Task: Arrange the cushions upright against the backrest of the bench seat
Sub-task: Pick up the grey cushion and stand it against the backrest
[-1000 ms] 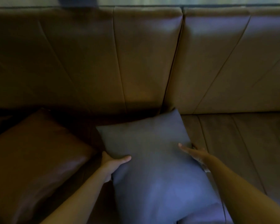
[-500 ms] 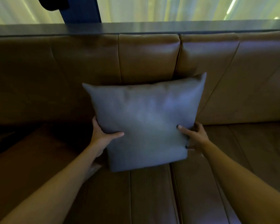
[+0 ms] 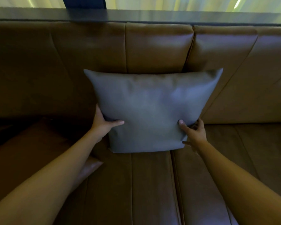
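Observation:
A grey square cushion stands upright on the brown leather seat, its top leaning toward the brown backrest. My left hand grips its lower left edge, thumb on the front face. At the lower right edge my right hand holds it the same way. A brown cushion lies flat on the seat at the left, partly hidden by my left forearm.
A dark ledge runs along the top of the backrest, with pale curtains behind it and a dark post at the upper left. The seat extends to the right of the grey cushion.
The grey cushion went from lying flat on the seat to standing upright at the backrest, both hands staying on its sides. My view has tilted up, so the ledge and curtains show.

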A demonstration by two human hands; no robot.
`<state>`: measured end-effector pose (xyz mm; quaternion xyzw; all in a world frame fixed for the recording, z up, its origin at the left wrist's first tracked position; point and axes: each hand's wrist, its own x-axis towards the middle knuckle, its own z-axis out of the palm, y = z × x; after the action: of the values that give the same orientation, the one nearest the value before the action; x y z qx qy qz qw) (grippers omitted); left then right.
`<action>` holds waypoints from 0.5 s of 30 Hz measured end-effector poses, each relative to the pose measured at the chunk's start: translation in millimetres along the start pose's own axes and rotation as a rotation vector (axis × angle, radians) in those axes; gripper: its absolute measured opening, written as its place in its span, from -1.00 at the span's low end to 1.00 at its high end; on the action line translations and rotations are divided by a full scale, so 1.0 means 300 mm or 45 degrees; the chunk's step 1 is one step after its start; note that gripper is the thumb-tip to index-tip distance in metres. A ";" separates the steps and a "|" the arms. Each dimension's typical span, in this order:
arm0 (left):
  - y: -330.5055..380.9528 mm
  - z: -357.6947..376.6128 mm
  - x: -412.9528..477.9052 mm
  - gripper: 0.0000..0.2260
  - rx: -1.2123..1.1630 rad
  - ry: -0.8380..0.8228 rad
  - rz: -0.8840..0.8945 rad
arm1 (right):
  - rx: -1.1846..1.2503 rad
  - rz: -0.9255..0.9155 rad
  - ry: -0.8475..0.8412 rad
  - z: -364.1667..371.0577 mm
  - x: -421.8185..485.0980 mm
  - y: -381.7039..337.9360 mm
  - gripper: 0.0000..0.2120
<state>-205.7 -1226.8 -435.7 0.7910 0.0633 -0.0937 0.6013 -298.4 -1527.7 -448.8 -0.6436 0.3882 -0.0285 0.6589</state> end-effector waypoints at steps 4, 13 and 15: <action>-0.005 -0.009 -0.006 0.02 -0.015 -0.025 -0.084 | -0.024 0.029 -0.012 0.008 -0.004 0.013 -0.15; 0.028 -0.004 -0.018 0.14 0.023 -0.030 -0.281 | -0.181 -0.003 0.085 0.055 -0.051 -0.033 -0.35; 0.034 -0.010 -0.040 0.11 0.001 -0.008 -0.336 | -0.151 0.014 0.160 0.094 -0.096 -0.032 -0.39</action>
<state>-215.0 -1226.5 -422.7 0.7758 0.1648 -0.1746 0.5835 -298.6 -1490.6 -430.6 -0.6763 0.4333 -0.0421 0.5942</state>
